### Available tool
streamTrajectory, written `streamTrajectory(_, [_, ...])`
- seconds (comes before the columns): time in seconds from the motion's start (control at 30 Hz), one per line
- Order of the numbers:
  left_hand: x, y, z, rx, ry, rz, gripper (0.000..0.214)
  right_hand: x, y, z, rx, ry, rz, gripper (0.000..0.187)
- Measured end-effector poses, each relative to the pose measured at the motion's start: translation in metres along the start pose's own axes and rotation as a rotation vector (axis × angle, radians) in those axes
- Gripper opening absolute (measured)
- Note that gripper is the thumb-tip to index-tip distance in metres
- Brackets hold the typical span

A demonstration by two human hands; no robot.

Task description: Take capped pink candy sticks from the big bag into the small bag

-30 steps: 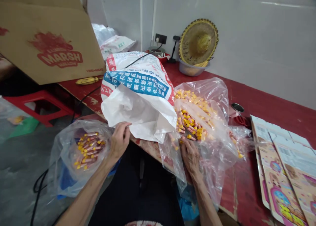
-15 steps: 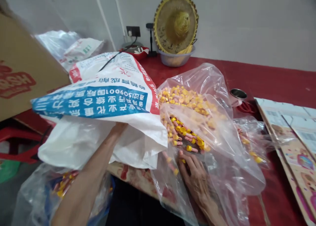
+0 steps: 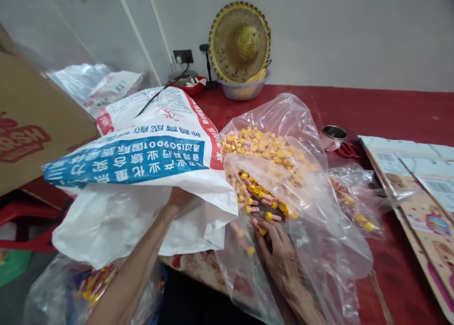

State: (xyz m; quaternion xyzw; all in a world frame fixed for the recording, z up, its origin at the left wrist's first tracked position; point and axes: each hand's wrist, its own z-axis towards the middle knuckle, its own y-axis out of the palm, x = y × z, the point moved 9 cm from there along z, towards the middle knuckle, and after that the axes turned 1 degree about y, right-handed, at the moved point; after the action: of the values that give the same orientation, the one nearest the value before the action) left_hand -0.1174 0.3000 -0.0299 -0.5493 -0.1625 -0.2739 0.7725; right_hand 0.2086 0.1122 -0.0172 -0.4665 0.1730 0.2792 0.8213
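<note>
My left hand (image 3: 178,198) reaches up into the mouth of a white woven sack (image 3: 149,154) with blue and red print, and its fingers are hidden inside. My right hand (image 3: 278,254) lies inside the open clear plastic bag (image 3: 294,173), fingers spread among small pink tubes with yellow caps (image 3: 262,197). More of these tubes fill the bag's upper part. A second clear bag (image 3: 71,287) with similar tubes hangs low at the left, under my left arm.
The red table (image 3: 390,117) carries flat printed cartons (image 3: 418,183) at the right, a small metal cup (image 3: 333,133), a straw hat (image 3: 240,41) over a metal bowl, and a wall socket with a cable. A cardboard box (image 3: 31,121) stands at the left above a red stool.
My left hand went from the sack's lower edge up into its opening, lifting the sack. The view swung left and closer. My right hand stayed in the clear bag.
</note>
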Motion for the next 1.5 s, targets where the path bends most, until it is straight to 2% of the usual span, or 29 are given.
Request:
streamTrajectory(0.1, [0.019,-0.001,-0.012,-0.058,0.030,0.033,0.014,0.000,-0.006,-0.001,0.037,-0.007,0.052,0.035])
streamTrajectory(0.23, [0.042,-0.015,-0.045,-0.066,0.044,0.122,0.023,0.002,-0.014,0.000,0.105,0.030,0.086,0.033])
streamTrajectory(0.3, [0.050,-0.028,-0.061,-0.014,0.029,0.116,0.030,0.001,-0.007,0.002,0.034,0.034,0.057,0.038])
streamTrajectory(0.37, [0.053,-0.047,-0.075,0.077,-0.010,0.014,0.035,-0.001,-0.003,0.005,-0.029,0.021,0.042,0.044])
streamTrajectory(0.47, [0.052,-0.069,-0.091,0.174,-0.082,-0.145,0.042,-0.002,-0.014,0.007,0.036,0.038,0.077,0.044])
streamTrajectory(0.53, [0.052,-0.073,-0.100,0.163,-0.107,-0.182,0.043,0.001,-0.023,0.006,0.084,0.076,0.089,0.042])
streamTrajectory(0.7, [0.053,-0.047,-0.118,0.006,-0.080,-0.140,0.035,0.000,-0.011,0.007,-0.083,0.046,0.082,0.050])
streamTrajectory(0.8, [0.057,-0.041,-0.121,0.044,-0.045,-0.103,0.028,0.008,-0.022,0.007,0.019,0.120,0.121,0.048])
streamTrajectory(0.9, [0.072,-0.045,-0.123,0.097,0.025,-0.076,0.023,0.012,-0.028,0.005,0.074,0.156,0.140,0.044])
streamTrajectory(1.03, [0.097,-0.046,-0.130,0.034,0.102,0.014,0.022,0.009,-0.016,0.006,-0.073,0.130,0.133,0.050])
streamTrajectory(1.1, [0.112,-0.043,-0.136,-0.015,0.154,0.085,0.021,0.007,-0.018,0.009,-0.092,0.163,0.175,0.050])
streamTrajectory(1.2, [0.133,-0.036,-0.144,-0.095,0.208,0.205,0.016,-0.009,-0.029,0.016,-0.082,0.212,0.345,0.041])
streamTrajectory(1.27, [0.146,-0.028,-0.149,-0.152,0.238,0.257,0.013,-0.028,-0.028,0.017,-0.142,0.233,0.493,0.035])
streamTrajectory(1.4, [0.173,-0.018,-0.159,-0.249,0.331,0.171,0.019,-0.063,-0.005,0.013,-0.391,0.242,0.793,0.033])
streamTrajectory(1.5, [0.177,-0.020,-0.166,-0.295,0.321,-0.017,0.025,-0.067,0.011,0.009,-0.514,0.343,1.020,0.035])
